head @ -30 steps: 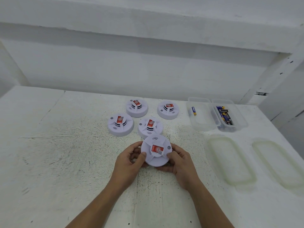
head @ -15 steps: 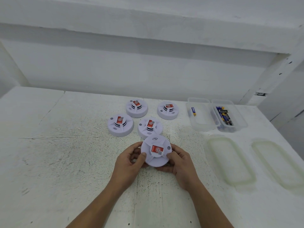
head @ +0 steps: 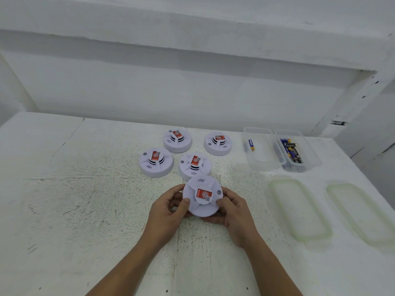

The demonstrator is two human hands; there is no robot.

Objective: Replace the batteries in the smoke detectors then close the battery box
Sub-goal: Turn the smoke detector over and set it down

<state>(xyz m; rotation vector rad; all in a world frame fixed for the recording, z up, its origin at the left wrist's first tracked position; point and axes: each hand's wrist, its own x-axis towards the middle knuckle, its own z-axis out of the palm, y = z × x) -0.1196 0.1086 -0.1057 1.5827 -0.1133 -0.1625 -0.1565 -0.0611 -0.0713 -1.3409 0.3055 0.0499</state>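
Pretty much nothing's moved this past second: left hand (head: 168, 213) and right hand (head: 236, 212) still grip the detector (head: 201, 207), so it's probably not open yet.

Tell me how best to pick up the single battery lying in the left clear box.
Come straight down from above: the box is open-topped and its walls block any sideways reach. The battery lies flat near the left wall, so pinch its two ends, probably with thumb and forefinger. The left hand and right hand both hold a smoke detector, so free one first.
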